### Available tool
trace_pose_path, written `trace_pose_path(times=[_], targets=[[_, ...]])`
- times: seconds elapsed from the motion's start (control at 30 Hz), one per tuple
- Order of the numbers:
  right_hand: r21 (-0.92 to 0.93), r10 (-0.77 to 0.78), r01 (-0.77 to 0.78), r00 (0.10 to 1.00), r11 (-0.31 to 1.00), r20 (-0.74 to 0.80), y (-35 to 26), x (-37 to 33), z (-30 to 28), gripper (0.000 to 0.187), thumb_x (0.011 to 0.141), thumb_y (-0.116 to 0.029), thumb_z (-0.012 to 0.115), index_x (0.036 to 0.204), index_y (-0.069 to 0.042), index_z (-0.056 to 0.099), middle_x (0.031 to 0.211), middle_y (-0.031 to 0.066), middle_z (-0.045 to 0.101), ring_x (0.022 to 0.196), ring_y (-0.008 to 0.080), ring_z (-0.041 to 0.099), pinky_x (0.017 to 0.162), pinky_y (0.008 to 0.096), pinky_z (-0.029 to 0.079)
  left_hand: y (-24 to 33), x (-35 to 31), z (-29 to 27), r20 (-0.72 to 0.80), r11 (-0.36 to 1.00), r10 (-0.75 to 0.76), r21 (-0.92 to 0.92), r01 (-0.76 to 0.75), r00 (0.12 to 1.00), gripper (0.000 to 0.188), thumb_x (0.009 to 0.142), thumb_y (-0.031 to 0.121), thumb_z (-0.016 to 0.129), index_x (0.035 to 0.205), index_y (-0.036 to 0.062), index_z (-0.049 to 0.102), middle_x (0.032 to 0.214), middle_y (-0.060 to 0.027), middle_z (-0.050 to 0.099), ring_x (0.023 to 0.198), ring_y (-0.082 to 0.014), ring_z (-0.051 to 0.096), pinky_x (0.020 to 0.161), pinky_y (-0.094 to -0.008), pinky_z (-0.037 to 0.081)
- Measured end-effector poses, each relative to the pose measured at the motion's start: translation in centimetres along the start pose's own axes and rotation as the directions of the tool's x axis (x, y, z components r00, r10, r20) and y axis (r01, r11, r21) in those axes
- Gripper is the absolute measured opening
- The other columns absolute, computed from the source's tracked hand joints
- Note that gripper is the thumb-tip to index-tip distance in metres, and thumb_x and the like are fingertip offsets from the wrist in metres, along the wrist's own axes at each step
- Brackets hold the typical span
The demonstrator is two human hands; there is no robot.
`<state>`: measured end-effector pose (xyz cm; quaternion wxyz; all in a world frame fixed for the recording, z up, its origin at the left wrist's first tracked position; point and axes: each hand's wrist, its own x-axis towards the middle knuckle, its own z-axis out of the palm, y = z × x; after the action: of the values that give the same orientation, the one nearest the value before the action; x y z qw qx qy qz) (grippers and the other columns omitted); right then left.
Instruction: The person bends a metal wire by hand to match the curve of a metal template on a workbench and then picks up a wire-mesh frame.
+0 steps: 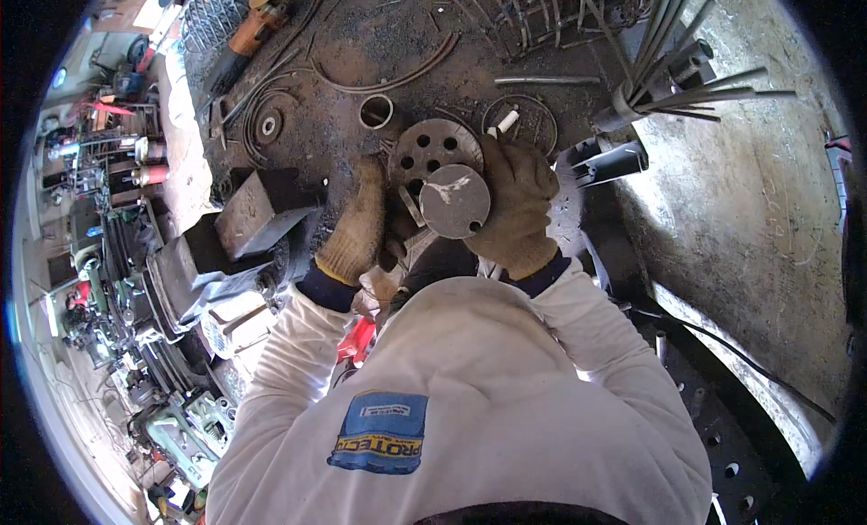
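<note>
A round metal plate with several holes (435, 144) stands between my gloved hands. A smaller round metal disc (455, 200) with a single hole near its edge overlaps its near side; how the two join is hidden. My left hand (359, 220), in a brown knit glove, curls against the left side of the plate, its fingertips partly hidden. My right hand (517, 195), gloved alike, wraps the right edges of plate and disc. A short flat metal strip (412, 205) shows beside the disc. Close to my right fingertips is a white stick (508, 122), perhaps chalk.
Beyond the hands are a short pipe (376, 111), a metal washer (268, 125), wire rings and a loose rod (547, 79). An orange angle grinder (256, 30) lies far left. Rods stand bundled in a holder (618, 109) at right. A steel block (264, 212) sits left.
</note>
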<state>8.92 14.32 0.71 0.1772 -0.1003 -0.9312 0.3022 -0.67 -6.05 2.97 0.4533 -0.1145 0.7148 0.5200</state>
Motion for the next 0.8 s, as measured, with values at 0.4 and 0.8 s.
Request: trace_pose_path(times=[0.4,0.8], targets=[[-0.049,-0.058,0.054,0.994,0.997,-0.091,-0.4,-1.8,-0.8,0.107,0.051,-0.048,0.087,0.142,-0.012,0.044,0.137,0.0145,0.049,0.133,0.0359,0.039,0.108,0.0506,0.033,-0.4,-2.2,0.3,0.078,0.984,0.177,0.021,-0.179,0.981,0.041,0.101,0.042,0.043,0.107,0.0041,0.058,0.08,-0.0094,0.062,0.06,-0.0192,0.059,0.049,-0.0315,0.046],[-0.157,-0.014,0.008,0.999,0.988,-0.042,0.5,-1.6,-0.7,0.111,0.053,-0.064,0.082,0.143,-0.01,0.046,0.138,0.0151,0.049,0.133,0.0361,0.04,0.104,0.0512,0.035,0.2,-0.8,-0.5,0.252,0.948,0.151,-0.31,-0.068,0.956,0.03,0.1,0.035,0.049,0.107,0.0083,0.06,0.076,-0.0064,0.063,0.054,-0.0146,0.055,0.047,-0.0273,0.046]])
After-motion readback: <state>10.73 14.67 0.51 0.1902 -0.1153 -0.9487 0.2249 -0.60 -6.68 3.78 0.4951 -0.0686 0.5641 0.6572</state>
